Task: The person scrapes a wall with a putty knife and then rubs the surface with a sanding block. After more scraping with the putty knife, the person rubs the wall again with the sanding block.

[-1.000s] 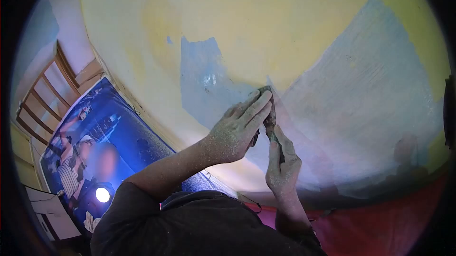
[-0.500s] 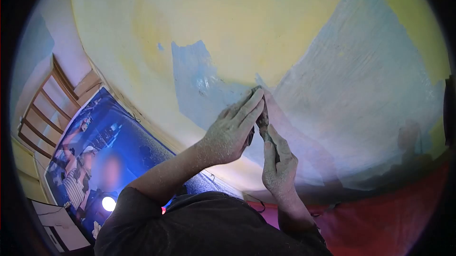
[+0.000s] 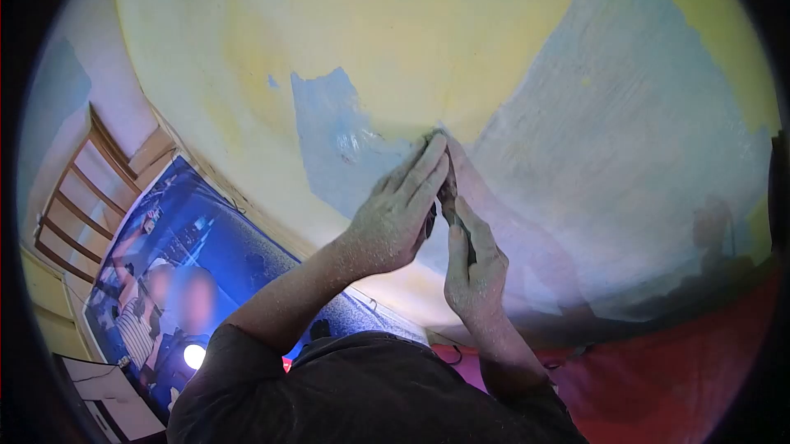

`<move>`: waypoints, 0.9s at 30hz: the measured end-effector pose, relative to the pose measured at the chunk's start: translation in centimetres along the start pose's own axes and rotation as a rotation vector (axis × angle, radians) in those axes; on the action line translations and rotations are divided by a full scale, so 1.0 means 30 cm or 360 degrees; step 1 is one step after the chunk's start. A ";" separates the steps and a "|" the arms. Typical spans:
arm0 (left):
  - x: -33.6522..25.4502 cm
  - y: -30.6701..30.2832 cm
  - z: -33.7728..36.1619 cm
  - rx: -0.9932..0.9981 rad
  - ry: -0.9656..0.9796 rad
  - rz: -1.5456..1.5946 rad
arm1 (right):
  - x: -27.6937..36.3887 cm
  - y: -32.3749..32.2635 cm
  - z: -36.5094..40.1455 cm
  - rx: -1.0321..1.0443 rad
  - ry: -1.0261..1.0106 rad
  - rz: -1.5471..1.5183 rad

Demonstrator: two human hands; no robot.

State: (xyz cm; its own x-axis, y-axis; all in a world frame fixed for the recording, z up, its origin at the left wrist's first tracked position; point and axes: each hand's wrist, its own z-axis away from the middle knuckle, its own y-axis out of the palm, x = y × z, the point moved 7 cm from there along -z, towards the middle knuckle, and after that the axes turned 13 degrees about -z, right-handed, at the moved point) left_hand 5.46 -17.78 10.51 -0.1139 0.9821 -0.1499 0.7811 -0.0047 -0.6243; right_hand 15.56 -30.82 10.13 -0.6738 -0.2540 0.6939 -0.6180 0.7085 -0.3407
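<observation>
Dusty right hand [image 3: 473, 271] clenched round the handle of a small dark scraper [image 3: 448, 191], dusty left hand [image 3: 395, 213] pressing flat, unclenched fingers on its blade, at the right edge of the bare blue patch [image 3: 337, 139] on the yellow painted wall [image 3: 411, 24].

The tool [image 3: 447, 195] is almost buried. The left hand [image 3: 395, 218] lies flat across it and the right hand [image 3: 471, 267] wraps its lower end, so only a dark sliver shows, too little to tell its kind. Any thumb pinch under the left hand is hidden, and so is where the tool's edge meets the wall [image 3: 576, 156]. The right wrist sinks behind the dark shirt [image 3: 370, 395]. Patches of the poster [image 3: 206, 255] are blurred, and the round rim cuts its lower corner.
</observation>
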 end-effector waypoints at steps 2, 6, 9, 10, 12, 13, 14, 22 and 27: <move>-0.003 0.000 0.012 0.0060 -0.0014 -0.0036 | -0.008 0.007 0.006 -0.0003 -0.0001 -0.0014; -0.002 0.031 0.034 0.0113 -0.0024 0.0004 | -0.018 -0.009 0.026 0.0024 0.0000 0.0019; -0.042 0.095 0.092 0.0247 -0.0045 0.0036 | -0.025 -0.039 0.056 0.0059 0.0025 0.0117; -0.042 0.106 0.098 0.0242 -0.0043 0.0029 | -0.027 -0.042 0.052 0.0056 0.0042 0.0119; -0.042 0.109 0.104 0.0262 -0.0055 -0.0010 | -0.026 -0.041 0.054 0.0051 0.0087 0.0086; -0.035 0.096 0.087 0.0277 -0.0066 -0.0046 | -0.022 -0.036 0.029 0.0049 0.0105 0.0052; -0.033 0.088 0.074 0.0286 -0.0073 -0.0087 | -0.021 -0.035 0.020 0.0044 0.0114 0.0017; -0.033 0.116 0.083 0.0293 0.0013 -0.0006 | -0.042 -0.049 0.052 0.0046 0.0163 -0.0045; -0.031 0.073 0.059 0.0201 0.0031 -0.0030 | -0.022 -0.036 0.026 0.0063 0.0194 -0.0103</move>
State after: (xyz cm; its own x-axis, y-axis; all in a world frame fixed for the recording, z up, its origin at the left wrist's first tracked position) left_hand 6.20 -19.04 7.93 -0.1146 0.9858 -0.1231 0.6955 -0.0088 -0.7185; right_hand 16.38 -31.93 9.54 -0.5792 -0.2149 0.7864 -0.6759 0.6659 -0.3159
